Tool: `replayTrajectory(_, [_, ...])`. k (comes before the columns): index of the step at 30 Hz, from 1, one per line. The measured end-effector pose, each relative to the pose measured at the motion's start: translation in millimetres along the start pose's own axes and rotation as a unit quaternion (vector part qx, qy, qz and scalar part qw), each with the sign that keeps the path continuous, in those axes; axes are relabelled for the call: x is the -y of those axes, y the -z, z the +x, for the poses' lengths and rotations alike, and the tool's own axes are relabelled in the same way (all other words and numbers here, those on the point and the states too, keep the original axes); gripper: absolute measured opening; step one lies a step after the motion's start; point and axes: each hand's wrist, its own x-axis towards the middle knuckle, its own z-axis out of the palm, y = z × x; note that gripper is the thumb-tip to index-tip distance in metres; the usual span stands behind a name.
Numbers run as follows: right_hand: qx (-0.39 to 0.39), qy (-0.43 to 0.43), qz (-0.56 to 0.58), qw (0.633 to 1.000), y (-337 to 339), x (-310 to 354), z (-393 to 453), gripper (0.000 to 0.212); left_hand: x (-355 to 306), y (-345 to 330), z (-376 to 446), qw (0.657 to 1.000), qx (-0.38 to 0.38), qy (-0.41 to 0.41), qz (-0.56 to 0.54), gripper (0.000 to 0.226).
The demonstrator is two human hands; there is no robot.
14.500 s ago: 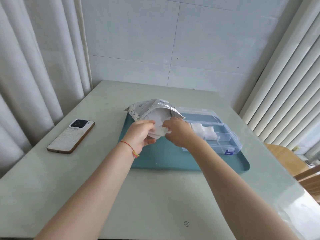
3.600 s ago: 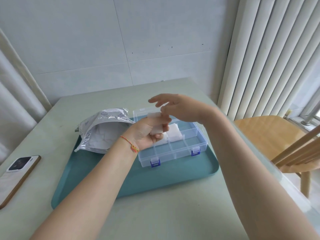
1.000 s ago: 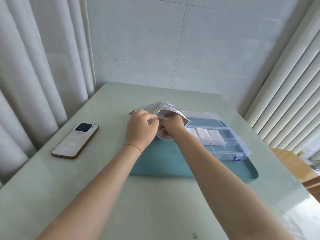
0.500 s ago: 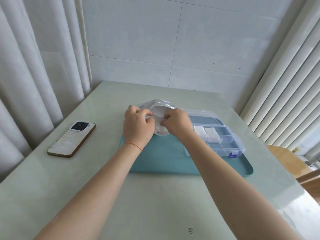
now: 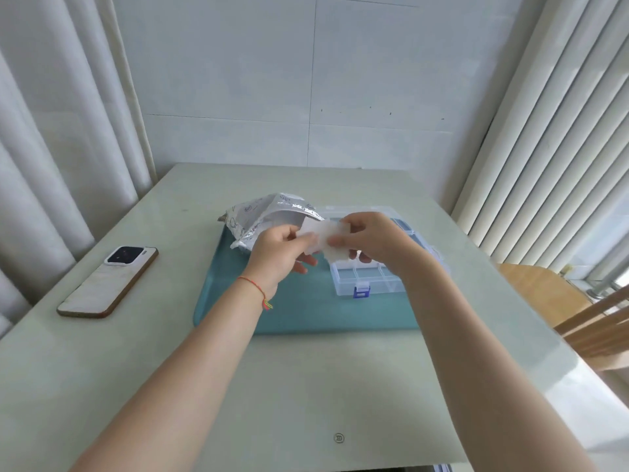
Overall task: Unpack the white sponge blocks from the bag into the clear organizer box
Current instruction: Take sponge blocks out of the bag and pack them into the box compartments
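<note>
Because the sponge block (image 5: 323, 241) must clear the bag (image 5: 265, 216) lying on the left of the tray (image 5: 306, 315), the left hand (image 5: 282, 253) and right hand (image 5: 371, 240) both pinch it, seemingly readying it for the organizer box (image 5: 371, 281) just beneath.

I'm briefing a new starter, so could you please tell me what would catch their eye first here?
Both hands, left and right, hold a white sponge block in mid-air over the teal tray. Behind it lies the open silver bag, with the clear organizer box to the right. A phone lies camera-up at the table's left.
</note>
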Motion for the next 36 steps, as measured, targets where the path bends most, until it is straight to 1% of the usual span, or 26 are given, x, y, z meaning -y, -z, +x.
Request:
replayTrajectory(3, [-0.019,-0.022,0.058,0.998,-6,-18,2,0.025,4,-6,-2,0.995,0.008,0.030,-0.092,0.013])
replayTrajectory(5, [-0.046,-0.031,0.078,0.995,-9,-26,3,0.026,8,-9,-3,0.994,0.006,0.036,-0.104,0.013])
replayTrajectory(8, [-0.099,-0.025,0.108,0.989,-13,-35,1,0.021,15,-7,-3,0.994,-0.013,0.047,-0.102,0.014])
replayTrajectory(11, [-0.141,-0.005,0.136,0.981,-14,-38,-3,0.017,22,1,-3,0.996,-0.022,0.055,-0.071,0.014])
replayTrajectory(12, [-0.143,0.005,0.137,0.980,-13,-37,-5,0.016,23,3,-3,0.997,-0.014,0.056,-0.055,0.013])
replayTrajectory(14, [-0.123,0.027,0.136,0.983,-12,-35,-9,0.016,24,6,-4,0.998,0.011,0.057,-0.028,0.013])
replayTrajectory(16, [-0.094,0.045,0.122,0.987,-15,-32,-13,0.013,23,6,-5,0.997,0.039,0.058,-0.028,0.015])
replayTrajectory(18, [-0.079,0.055,0.110,0.989,-21,-30,-13,0.009,21,4,-7,0.995,0.060,0.066,-0.053,0.018])
replayTrajectory(21, [-0.095,0.061,0.064,0.992,-27,-30,-11,0.007,15,4,-9,0.987,0.079,0.088,-0.108,0.024])
replayTrajectory(24, [-0.107,0.068,0.008,0.992,-29,-32,-11,0.010,12,4,-9,0.971,0.092,0.127,-0.182,0.030])
replayTrajectory(25, [-0.114,0.071,-0.019,0.991,-29,-33,-10,0.011,13,5,-9,0.968,0.100,0.129,-0.192,0.030])
replayTrajectory(27, [-0.134,0.091,-0.071,0.984,-31,-34,-10,0.012,16,4,-9,0.971,0.111,0.111,-0.178,0.026])
replayTrajectory(28, [-0.138,0.111,-0.079,0.981,-32,-34,-10,0.015,18,3,-9,0.974,0.109,0.101,-0.168,0.023])
replayTrajectory(29, [-0.133,0.131,-0.079,0.979,-33,-36,-10,0.022,19,3,-9,0.977,0.101,0.096,-0.161,0.022])
replayTrajectory(32, [-0.070,0.162,-0.084,0.981,-37,-40,-10,0.059,21,2,-10,0.981,0.074,0.099,-0.151,0.020])
replayTrajectory(33, [-0.056,0.166,-0.099,0.980,-38,-41,-10,0.066,21,2,-10,0.981,0.072,0.102,-0.148,0.020])
replayTrajectory(34, [-0.053,0.166,-0.112,0.978,-40,-42,-11,0.066,21,2,-10,0.981,0.073,0.104,-0.145,0.020])
replayTrajectory(36, [-0.059,0.158,-0.129,0.977,-41,-41,-10,0.056,20,1,-10,0.982,0.070,0.103,-0.142,0.019])
